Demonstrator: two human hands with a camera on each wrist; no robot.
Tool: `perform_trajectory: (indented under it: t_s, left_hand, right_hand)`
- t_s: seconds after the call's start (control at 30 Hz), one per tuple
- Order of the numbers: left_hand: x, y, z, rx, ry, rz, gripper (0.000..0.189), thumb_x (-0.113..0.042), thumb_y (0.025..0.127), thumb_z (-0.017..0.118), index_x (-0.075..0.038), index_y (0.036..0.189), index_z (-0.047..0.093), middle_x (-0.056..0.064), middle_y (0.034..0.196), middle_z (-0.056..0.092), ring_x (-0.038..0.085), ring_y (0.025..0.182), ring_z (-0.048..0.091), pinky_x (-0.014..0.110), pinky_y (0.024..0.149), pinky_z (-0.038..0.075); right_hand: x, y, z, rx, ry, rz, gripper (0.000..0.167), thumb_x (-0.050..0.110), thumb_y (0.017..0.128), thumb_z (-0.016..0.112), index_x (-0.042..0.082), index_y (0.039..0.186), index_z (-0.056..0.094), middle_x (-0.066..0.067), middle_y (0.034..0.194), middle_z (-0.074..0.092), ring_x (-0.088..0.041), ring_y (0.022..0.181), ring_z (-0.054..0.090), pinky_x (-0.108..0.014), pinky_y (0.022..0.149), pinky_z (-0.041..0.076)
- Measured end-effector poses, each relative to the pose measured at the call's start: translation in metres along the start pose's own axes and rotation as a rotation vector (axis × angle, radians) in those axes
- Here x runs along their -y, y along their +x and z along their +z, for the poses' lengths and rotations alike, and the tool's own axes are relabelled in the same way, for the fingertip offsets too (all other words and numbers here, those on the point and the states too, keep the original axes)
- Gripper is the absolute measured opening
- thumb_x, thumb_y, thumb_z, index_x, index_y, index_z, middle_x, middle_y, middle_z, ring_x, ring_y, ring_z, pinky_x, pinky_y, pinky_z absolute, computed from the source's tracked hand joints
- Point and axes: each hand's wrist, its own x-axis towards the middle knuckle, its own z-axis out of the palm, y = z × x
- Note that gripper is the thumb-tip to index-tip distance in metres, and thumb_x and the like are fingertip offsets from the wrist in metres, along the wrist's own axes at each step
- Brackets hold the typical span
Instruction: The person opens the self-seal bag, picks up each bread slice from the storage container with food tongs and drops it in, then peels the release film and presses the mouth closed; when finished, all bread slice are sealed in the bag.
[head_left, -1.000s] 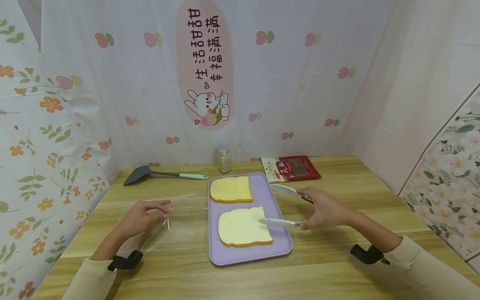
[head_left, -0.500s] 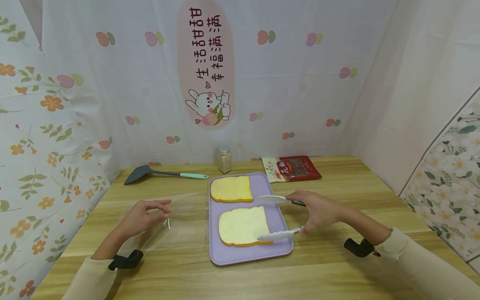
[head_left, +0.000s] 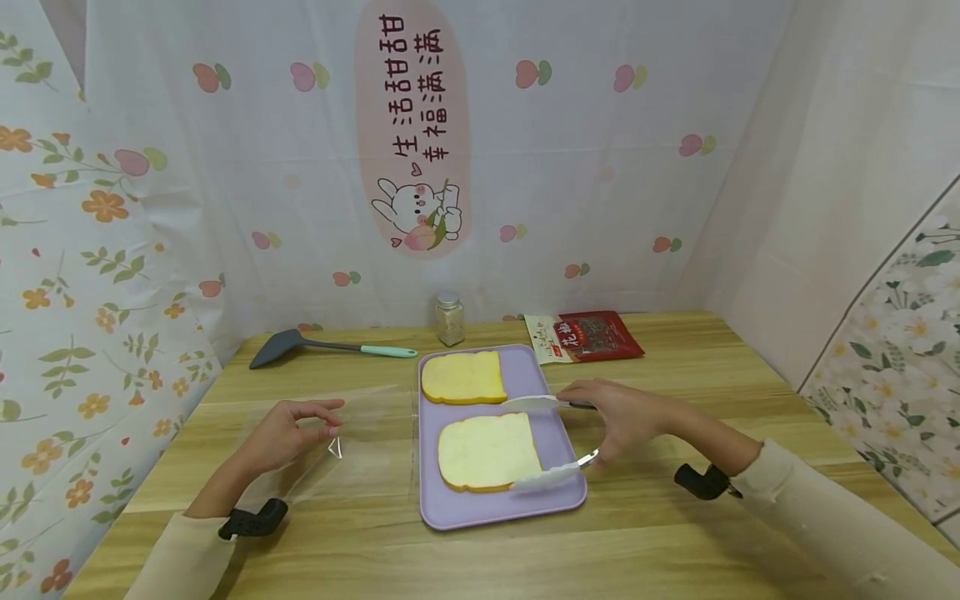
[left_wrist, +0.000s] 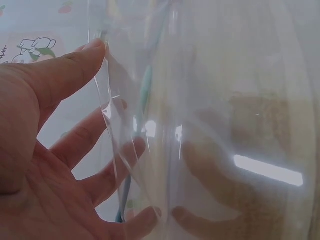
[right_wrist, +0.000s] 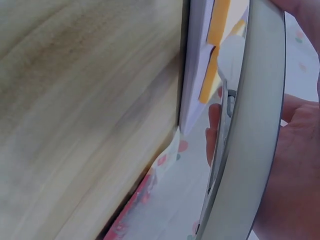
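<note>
Sleeves (head_left: 183,554) of cream cloth reach in at the lower left and lower right of the frame, over a wood-grained table (head_left: 337,554). Left of centre, the person's left hand (head_left: 283,437) rests against clear plastic film (head_left: 378,450), fingers spread and loose; I can't tell whether they pinch any of it. The film looks thin, light and slippery, apt to cling, so its edge seems the place to take it. Right of centre, the right hand (head_left: 622,417) grips tongs (head_left: 547,477) whose two white heads stand apart, one by each long side of the nearer bread slice (head_left: 487,450), towards its right end; whether both touch it, I can't make out. That slice lies flat in the lower part of the lilac tray (head_left: 457,509), around mid-frame. To my eye it would be light and a bit springy, so a gentle squeeze across the long sides should hold it without denting; gripped only near the right end, it might sag or swivel, and a hold closer to the middle looks safer. Higher in the tray lies the farther bread slice (head_left: 461,375). Past that are a spatula (head_left: 333,346) at upper left, a red packet (head_left: 600,335) at upper right, a glass jar (head_left: 450,322) between, and a printed curtain (head_left: 600,183) behind.
</note>
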Motion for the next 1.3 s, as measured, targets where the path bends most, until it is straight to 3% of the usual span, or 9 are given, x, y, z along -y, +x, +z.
perform_trajectory:
  t_s: [0.17,0.47,0.67,0.9,1.07,1.3]
  left_hand:
    - [-0.001,0.0,0.0,0.004,0.004,-0.012,0.008,-0.009,0.091,0.072,-0.003,0.095,0.076,0.025,0.13,0.061,0.049,0.127,0.049,0.026,0.079,0.051]
    - [-0.001,0.0,0.002,-0.002,0.048,-0.013,0.007,-0.009,0.091,0.071,-0.006,0.094,0.077,0.023,0.129,0.063,0.046,0.126,0.051,0.045,0.091,0.049]
    - [-0.002,0.0,0.003,0.001,0.05,-0.011,0.007,-0.01,0.091,0.072,-0.006,0.094,0.077,0.023,0.128,0.063,0.046,0.125,0.053,0.037,0.086,0.049]
    - [-0.002,0.0,0.003,0.002,0.048,-0.007,0.008,-0.011,0.091,0.072,-0.007,0.094,0.077,0.023,0.129,0.062,0.047,0.126,0.052,0.06,0.097,0.043]
    - [0.0,0.0,0.003,0.008,0.033,0.0,0.008,-0.012,0.091,0.072,-0.008,0.095,0.077,0.023,0.13,0.062,0.046,0.126,0.052,0.044,0.09,0.051]
    - [0.002,0.0,0.003,0.012,-0.003,0.004,0.008,-0.01,0.091,0.072,-0.005,0.096,0.077,0.025,0.13,0.061,0.047,0.125,0.052,0.028,0.08,0.051]
  right_hand:
    - [0.0,0.008,-0.002,0.035,-0.026,-0.036,0.099,0.04,0.061,0.093,0.001,0.141,0.05,-0.011,0.14,0.052,-0.034,0.129,0.048,-0.054,0.104,0.041]
    - [0.003,0.013,-0.008,0.121,-0.034,-0.003,0.1,0.039,0.064,0.092,0.004,0.145,0.046,-0.012,0.146,0.045,-0.034,0.134,0.042,-0.055,0.107,0.038]
    - [0.006,0.015,-0.013,0.161,-0.07,0.038,0.1,0.036,0.065,0.091,0.007,0.148,0.043,-0.01,0.15,0.041,-0.03,0.135,0.04,-0.051,0.107,0.039]
    - [0.008,0.025,-0.019,0.223,-0.067,0.039,0.099,0.03,0.064,0.092,0.008,0.148,0.044,-0.008,0.149,0.041,-0.026,0.133,0.042,-0.047,0.106,0.041]
    - [0.008,0.027,-0.02,0.22,-0.053,0.026,0.097,0.03,0.063,0.094,0.006,0.146,0.049,-0.008,0.141,0.048,-0.025,0.126,0.048,-0.046,0.102,0.044]
    - [0.005,0.028,-0.017,0.181,-0.03,0.004,0.094,0.033,0.062,0.094,0.006,0.142,0.054,-0.005,0.132,0.054,-0.024,0.119,0.053,-0.044,0.098,0.047]
